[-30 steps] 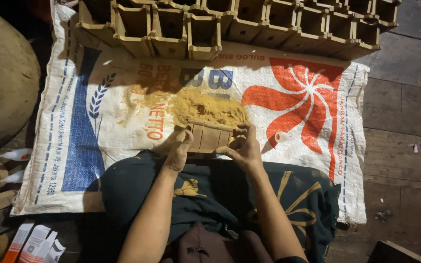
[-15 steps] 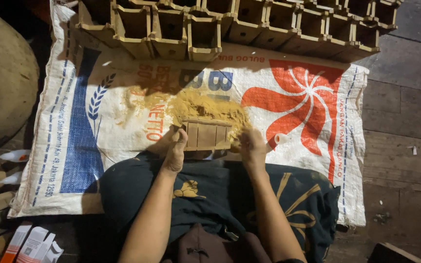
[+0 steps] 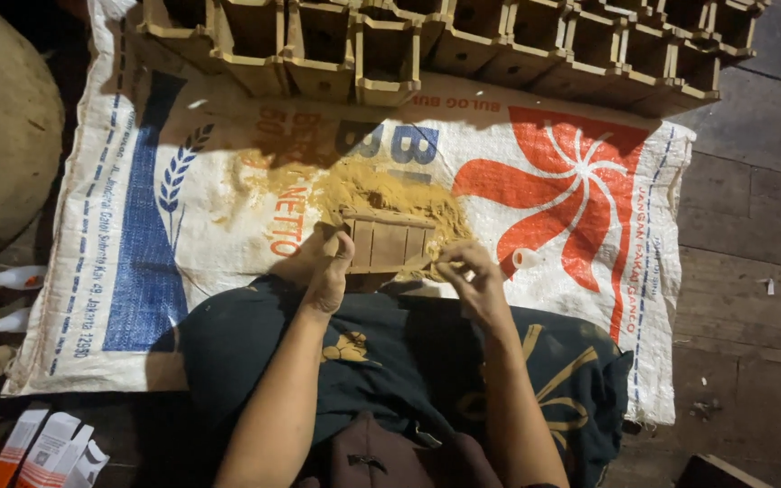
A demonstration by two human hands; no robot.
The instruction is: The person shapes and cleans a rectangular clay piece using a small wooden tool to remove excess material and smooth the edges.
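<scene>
Flat white woven sack (image 3: 183, 271) w/ blue panel, red pinwheel; small white-orange cartons (image 3: 47, 447) bottom left.

Floor of dark, worn wooden planks (image 3: 752, 298), seams running across. A woven plastic sack (image 3: 183, 226) is spread flat on it as a mat, white with blue and red print. Big rounded burlap sack (image 3: 2, 126) at far left (mostly in shadow). Light is a pool from above; the edges fall off to black.
</scene>
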